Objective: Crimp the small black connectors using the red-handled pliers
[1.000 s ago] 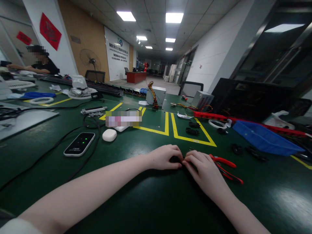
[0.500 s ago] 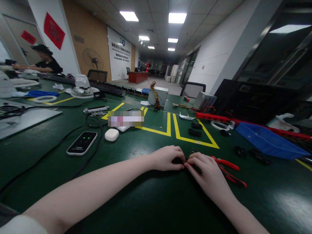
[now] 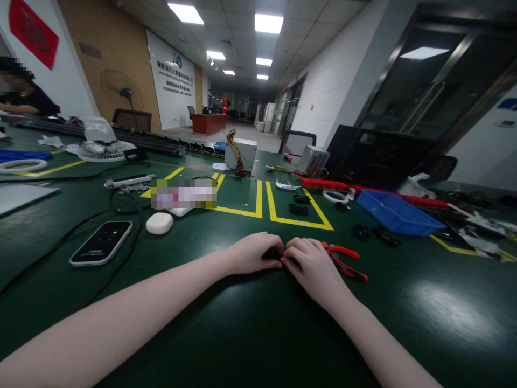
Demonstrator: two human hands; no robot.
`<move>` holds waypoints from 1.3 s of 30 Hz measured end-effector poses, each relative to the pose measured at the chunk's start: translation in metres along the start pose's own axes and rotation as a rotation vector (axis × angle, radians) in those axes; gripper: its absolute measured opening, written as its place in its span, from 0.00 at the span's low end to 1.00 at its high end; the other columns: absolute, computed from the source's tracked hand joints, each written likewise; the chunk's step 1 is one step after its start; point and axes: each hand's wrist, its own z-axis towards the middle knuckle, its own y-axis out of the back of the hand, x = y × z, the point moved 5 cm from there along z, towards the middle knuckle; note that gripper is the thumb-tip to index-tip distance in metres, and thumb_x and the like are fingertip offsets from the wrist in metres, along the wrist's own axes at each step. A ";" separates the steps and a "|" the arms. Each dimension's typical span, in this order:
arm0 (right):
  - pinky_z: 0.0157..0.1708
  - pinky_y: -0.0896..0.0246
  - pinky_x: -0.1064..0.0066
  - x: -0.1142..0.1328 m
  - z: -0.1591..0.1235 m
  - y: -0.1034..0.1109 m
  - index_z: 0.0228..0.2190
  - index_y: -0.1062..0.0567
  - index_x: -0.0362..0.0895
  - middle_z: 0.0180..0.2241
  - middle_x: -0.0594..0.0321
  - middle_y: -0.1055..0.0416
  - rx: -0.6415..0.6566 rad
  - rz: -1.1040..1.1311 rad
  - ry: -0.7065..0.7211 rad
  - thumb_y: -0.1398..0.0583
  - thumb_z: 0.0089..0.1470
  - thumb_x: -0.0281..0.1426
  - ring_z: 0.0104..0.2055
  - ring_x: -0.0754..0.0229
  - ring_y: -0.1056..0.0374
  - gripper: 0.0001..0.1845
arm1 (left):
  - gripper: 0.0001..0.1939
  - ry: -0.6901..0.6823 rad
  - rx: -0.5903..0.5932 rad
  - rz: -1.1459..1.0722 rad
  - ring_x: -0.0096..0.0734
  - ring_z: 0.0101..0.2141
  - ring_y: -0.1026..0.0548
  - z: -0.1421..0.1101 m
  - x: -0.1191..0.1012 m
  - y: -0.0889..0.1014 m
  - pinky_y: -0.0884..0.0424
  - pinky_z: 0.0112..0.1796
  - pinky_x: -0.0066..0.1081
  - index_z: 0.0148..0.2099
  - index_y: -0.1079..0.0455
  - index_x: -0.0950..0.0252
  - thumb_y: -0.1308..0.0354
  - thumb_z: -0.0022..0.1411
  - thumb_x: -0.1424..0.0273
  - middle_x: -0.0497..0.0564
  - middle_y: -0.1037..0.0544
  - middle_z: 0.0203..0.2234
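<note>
My left hand (image 3: 254, 252) and my right hand (image 3: 312, 264) meet at the fingertips over the green table (image 3: 226, 345). Both are closed in a pinch, thumbs against bent fingers. Whatever sits between the fingertips is small, dark and mostly hidden, so its kind does not show. Just right of my right hand lie red-handled pliers (image 3: 346, 251), their jaws partly covered by the hand. Beyond the hands, small black parts (image 3: 299, 208) rest inside a yellow tape outline (image 3: 301, 222).
A blue tray (image 3: 398, 213) and loose black pieces (image 3: 383, 235) lie to the right. On the left are a white earbud case (image 3: 159, 223), a black-faced device (image 3: 103, 242) and a black cable (image 3: 135, 240). A power supply unit (image 3: 248, 156) stands farther back. Another person (image 3: 24, 91) sits far left.
My view has turned to the right, so the whole scene sits farther left. Both hands keep the same pinched pose, fingertips together.
</note>
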 end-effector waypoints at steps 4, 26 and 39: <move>0.43 0.39 0.59 -0.009 -0.004 0.004 0.29 0.27 0.46 0.35 0.60 0.28 0.023 0.098 -0.002 0.43 0.57 0.28 0.41 0.56 0.33 0.07 | 0.11 -0.006 0.010 -0.037 0.35 0.41 0.29 0.000 0.000 -0.001 0.32 0.41 0.33 0.43 0.33 0.65 0.36 0.59 0.72 0.51 0.26 0.39; 0.39 0.41 0.64 -0.016 -0.013 -0.001 0.33 0.27 0.45 0.36 0.60 0.28 0.109 0.124 -0.083 0.45 0.61 0.27 0.39 0.57 0.33 0.07 | 0.13 0.028 0.011 -0.164 0.33 0.38 0.27 -0.001 0.004 -0.002 0.32 0.38 0.31 0.43 0.32 0.65 0.35 0.57 0.71 0.50 0.25 0.38; 0.38 0.39 0.66 -0.010 -0.007 0.000 0.32 0.28 0.44 0.36 0.59 0.30 0.190 0.095 -0.133 0.46 0.60 0.24 0.40 0.58 0.33 0.08 | 0.10 -0.014 0.033 -0.134 0.35 0.40 0.27 -0.001 0.005 -0.003 0.32 0.41 0.32 0.43 0.31 0.65 0.37 0.60 0.70 0.51 0.26 0.39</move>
